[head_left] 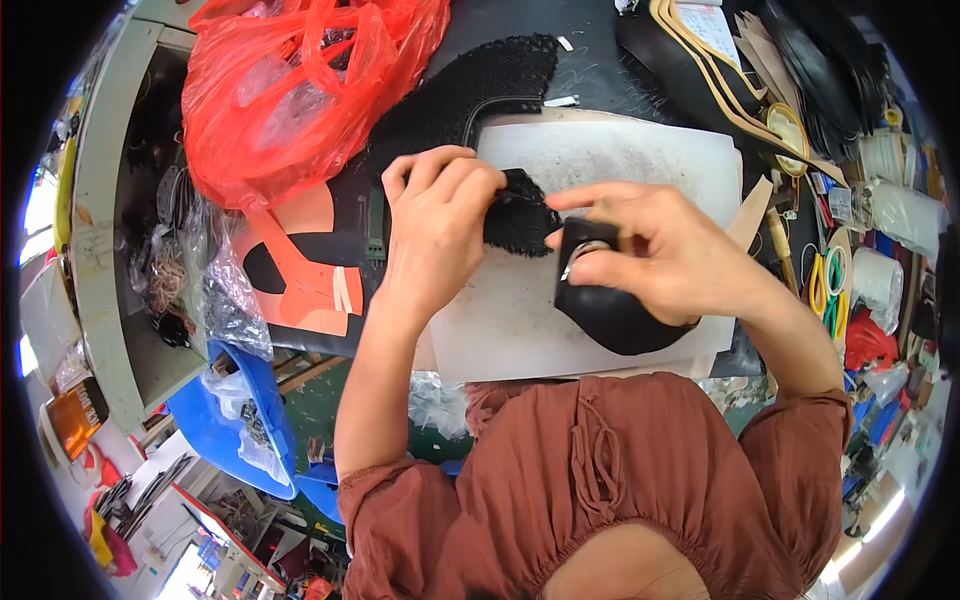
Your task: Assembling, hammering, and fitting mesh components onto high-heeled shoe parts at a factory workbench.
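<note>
My left hand (437, 225) is closed on the edge of a black fuzzy fabric piece (520, 222), its fingers curled over the material. To the right, my right hand (668, 250) grips a smooth black leather-like piece (628, 325), thumb bent across it. A small shiny metal part shows by that thumb; its kind is unclear. Both pieces are over a smudged white board (500, 320). The right index fingertip reaches to the fuzzy piece's edge. Beyond the left hand lies a larger black fuzzy piece (510, 75) with a smooth dark strip along its edge.
A red plastic bag (270, 110) fills the far left, with orange pattern pieces (305, 290) nearer me. A blue bin (225, 430) stands below the table's left side. At the far right are tan strips (690, 50), a round yellowish container (787, 130) and a wooden-handled tool (779, 245).
</note>
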Motion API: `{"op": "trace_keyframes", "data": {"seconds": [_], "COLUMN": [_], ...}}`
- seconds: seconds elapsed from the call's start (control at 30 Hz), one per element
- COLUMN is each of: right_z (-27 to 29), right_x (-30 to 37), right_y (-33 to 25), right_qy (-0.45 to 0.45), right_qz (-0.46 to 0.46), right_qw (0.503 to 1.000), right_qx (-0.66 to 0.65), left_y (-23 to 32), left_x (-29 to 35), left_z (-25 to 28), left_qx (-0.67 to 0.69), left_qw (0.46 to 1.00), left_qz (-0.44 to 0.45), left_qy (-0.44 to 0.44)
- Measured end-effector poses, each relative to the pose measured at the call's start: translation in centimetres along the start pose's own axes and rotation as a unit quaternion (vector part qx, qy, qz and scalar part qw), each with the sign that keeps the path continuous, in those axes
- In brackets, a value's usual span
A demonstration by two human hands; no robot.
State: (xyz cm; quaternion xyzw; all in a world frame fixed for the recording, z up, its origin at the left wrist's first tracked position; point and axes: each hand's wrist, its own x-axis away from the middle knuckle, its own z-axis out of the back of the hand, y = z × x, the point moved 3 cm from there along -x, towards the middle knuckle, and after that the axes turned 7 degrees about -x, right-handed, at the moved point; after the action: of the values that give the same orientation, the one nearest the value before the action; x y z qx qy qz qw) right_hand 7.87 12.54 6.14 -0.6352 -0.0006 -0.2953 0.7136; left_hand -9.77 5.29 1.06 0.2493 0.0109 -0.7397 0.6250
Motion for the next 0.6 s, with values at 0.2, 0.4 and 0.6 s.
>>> {"op": "trace_keyframes", "data": {"seconds": [0.2,0.4,0.6], "right_z": [-1.6,-1.4,1.5], "right_x": [-2.7,-1.6,0.8], "right_y": [0.6,1.5,1.5], "right_qy": [-0.055,-0.001,0.072], "right_qz": [-0.128,-0.033,0.078], "right_qw": [0.989,0.934,0.912], "right_qx": [0.057,-0.356,-0.396], "left_y": [1.1,0.7,-1.2], "left_x": [-1.9,3.4,5.2], "left_z": [3.1,1.3,-1.2], "left_qx": [-0.016,0.048,0.046], "left_qw": [0.994,0.975,0.987], "left_qz": [-0.092,0.048,0.141], "left_qy": [0.058,0.212,0.067]}}
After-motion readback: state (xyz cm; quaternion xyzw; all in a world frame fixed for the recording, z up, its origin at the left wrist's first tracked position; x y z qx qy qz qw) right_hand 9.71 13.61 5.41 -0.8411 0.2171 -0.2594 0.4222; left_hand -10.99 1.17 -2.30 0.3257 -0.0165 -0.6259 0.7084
